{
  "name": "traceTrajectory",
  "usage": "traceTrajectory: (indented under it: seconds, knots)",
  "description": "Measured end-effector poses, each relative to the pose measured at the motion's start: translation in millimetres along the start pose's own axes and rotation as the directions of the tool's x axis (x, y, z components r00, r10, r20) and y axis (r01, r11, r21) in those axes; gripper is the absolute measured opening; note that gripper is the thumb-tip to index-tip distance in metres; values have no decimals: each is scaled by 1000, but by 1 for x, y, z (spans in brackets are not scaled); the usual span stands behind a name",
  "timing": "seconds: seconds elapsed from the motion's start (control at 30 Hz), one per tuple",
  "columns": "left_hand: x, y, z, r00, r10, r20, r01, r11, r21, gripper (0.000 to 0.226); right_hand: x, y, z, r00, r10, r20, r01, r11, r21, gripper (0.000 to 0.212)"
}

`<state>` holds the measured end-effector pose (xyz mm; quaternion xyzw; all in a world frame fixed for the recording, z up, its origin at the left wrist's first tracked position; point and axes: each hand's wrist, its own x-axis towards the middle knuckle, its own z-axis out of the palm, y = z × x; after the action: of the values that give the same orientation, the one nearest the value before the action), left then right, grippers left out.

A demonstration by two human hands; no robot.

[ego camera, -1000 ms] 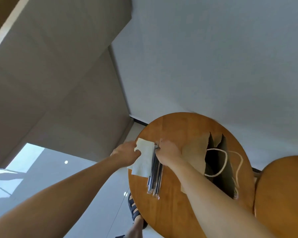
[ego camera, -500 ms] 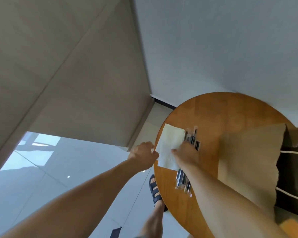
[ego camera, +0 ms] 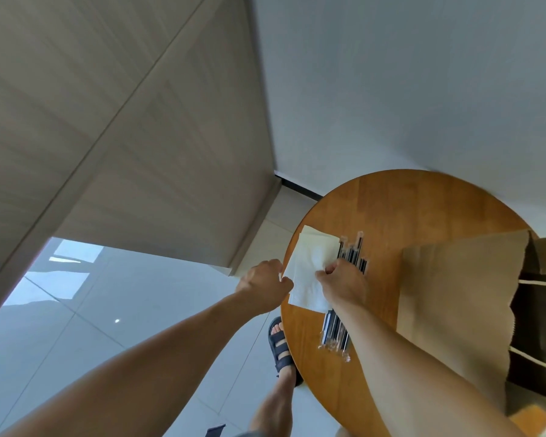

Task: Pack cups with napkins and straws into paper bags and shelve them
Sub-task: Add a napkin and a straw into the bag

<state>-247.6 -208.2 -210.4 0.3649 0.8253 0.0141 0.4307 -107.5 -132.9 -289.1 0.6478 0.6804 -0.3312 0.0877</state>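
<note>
A round wooden worktop [ego camera: 407,216] stands on a glossy tiled floor [ego camera: 76,310], near the corner where a plain white wall [ego camera: 423,89] meets beige wood-grain panelling [ego camera: 123,121]. A white napkin [ego camera: 309,263] lies at the worktop's left edge, touching a bundle of wrapped straws [ego camera: 336,334]. The left hand [ego camera: 264,287] has its grip pinched on the napkin's left edge. The right hand [ego camera: 344,285], fingers curled, pinches its right edge over the straws. A brown paper bag [ego camera: 454,294] sits to the right.

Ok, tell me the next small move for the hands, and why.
Probably lift the napkin toward the open paper bag: the left hand and right hand both seem to pinch its edges, and the bag is just right of the straws.
</note>
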Motion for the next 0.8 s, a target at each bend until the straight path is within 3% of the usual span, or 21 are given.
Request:
traceTrajectory:
  seconds: [0.4, 0.6, 0.8]
  knots:
    - [-5, -2, 13, 1000, 2, 11, -2, 1000, -6, 40, -14, 11, -5, 998, 51, 26, -57, 923, 381, 39]
    - [-7, -2, 19, 1000, -1, 25, 1, 1000, -8, 41, -15, 20, 0, 999, -3, -33, 14, 947, 320, 20]
    - [-7, 0, 22, 999, -6, 32, 7, 1000, -18, 41, -12, 25, 6, 995, -12, -98, 34, 974, 225, 29]
